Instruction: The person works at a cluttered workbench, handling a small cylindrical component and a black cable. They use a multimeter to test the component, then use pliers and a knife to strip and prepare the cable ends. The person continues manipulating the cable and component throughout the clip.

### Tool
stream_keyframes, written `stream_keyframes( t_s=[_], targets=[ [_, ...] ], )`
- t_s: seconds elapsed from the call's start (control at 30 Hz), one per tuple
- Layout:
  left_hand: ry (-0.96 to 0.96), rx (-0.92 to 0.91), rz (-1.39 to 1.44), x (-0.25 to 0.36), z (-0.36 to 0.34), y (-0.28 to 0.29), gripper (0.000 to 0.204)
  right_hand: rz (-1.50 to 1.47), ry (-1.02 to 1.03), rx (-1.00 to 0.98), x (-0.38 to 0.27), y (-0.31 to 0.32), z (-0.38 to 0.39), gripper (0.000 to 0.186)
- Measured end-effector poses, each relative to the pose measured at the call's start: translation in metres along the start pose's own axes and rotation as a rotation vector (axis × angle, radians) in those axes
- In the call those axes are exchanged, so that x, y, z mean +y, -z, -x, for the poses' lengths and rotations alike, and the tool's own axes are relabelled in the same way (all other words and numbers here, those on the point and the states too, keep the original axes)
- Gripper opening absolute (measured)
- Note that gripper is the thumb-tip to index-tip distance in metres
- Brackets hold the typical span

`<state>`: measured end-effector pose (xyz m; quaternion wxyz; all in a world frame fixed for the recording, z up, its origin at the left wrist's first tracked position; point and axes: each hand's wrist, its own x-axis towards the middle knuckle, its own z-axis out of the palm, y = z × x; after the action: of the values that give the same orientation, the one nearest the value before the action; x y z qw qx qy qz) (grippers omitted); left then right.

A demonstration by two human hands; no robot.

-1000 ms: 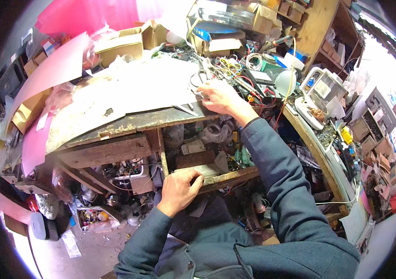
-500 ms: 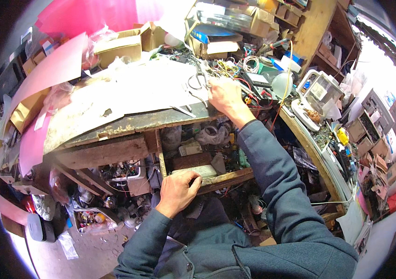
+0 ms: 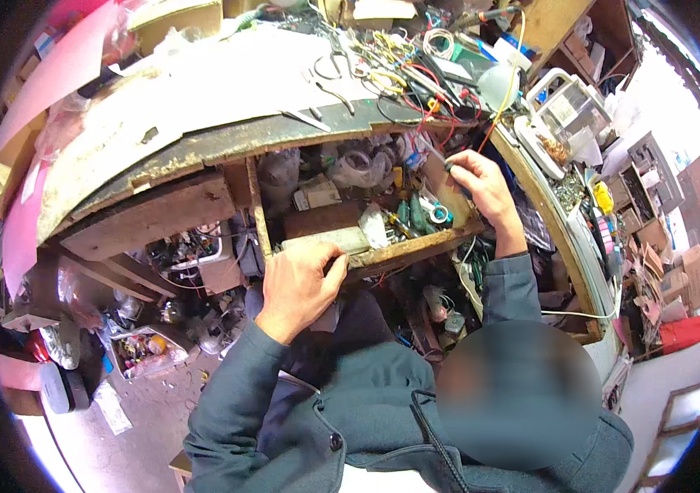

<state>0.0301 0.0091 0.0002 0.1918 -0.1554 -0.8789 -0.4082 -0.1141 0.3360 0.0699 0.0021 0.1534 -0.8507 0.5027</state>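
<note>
My left hand (image 3: 300, 282) is curled over the front edge of an open wooden drawer (image 3: 415, 253), near its left corner. Over the drawer's right side, my right hand (image 3: 488, 195) closes on a slim tool with a dark handle (image 3: 452, 168), apparently a screwdriver; its thin shaft points away toward the bench. Inside the drawer lie a brown block (image 3: 323, 220), rolls of tape in plastic (image 3: 360, 167), a clear bag (image 3: 278, 177) and several small tools. On the bench above are scissors (image 3: 335, 64) and tweezers (image 3: 307, 120).
White sheeting (image 3: 202, 90) covers much of the bench top. Tangled wires and meter leads (image 3: 432, 103) lie at its right. A clear-sided appliance (image 3: 568, 107) stands further right. Below left, a box of small parts (image 3: 148, 352) sits on the floor.
My right hand has come back from the scissors on the bench to the drawer's right side, now with a slim tool in it. The view has tipped downward; my left hand stays on the drawer.
</note>
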Motion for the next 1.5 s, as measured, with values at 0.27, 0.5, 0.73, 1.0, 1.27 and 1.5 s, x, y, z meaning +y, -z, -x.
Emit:
stream_keyframes(
  t_s=[0.27,0.5,0.73,1.0,1.27,1.5],
  targets=[
    [-0.022,-0.006,0.011,0.0,0.001,0.005,0.011,0.816,0.108,0.134,0.027,-0.025,0.011,0.026],
    [0.001,-0.038,0.013,-0.001,0.001,0.007,0.011,1.044,0.074,0.16,0.017,-0.044,-0.005,0.021],
    [0.002,0.009,0.019,0.001,0.003,0.004,0.009,1.218,0.133,0.152,0.039,-0.063,-0.004,0.013],
    [-0.008,0.064,0.018,-0.001,0.005,0.002,0.007,1.149,0.121,0.126,0.04,-0.064,0.0,0.02],
    [-0.033,0.109,-0.008,0.0,0.008,0.003,0.006,1.128,0.112,0.128,0.038,-0.066,-0.001,0.021],
    [-0.027,0.08,-0.037,0.0,0.009,0.004,0.007,1.113,0.107,0.095,0.039,-0.066,-0.002,0.021]
  ],
)
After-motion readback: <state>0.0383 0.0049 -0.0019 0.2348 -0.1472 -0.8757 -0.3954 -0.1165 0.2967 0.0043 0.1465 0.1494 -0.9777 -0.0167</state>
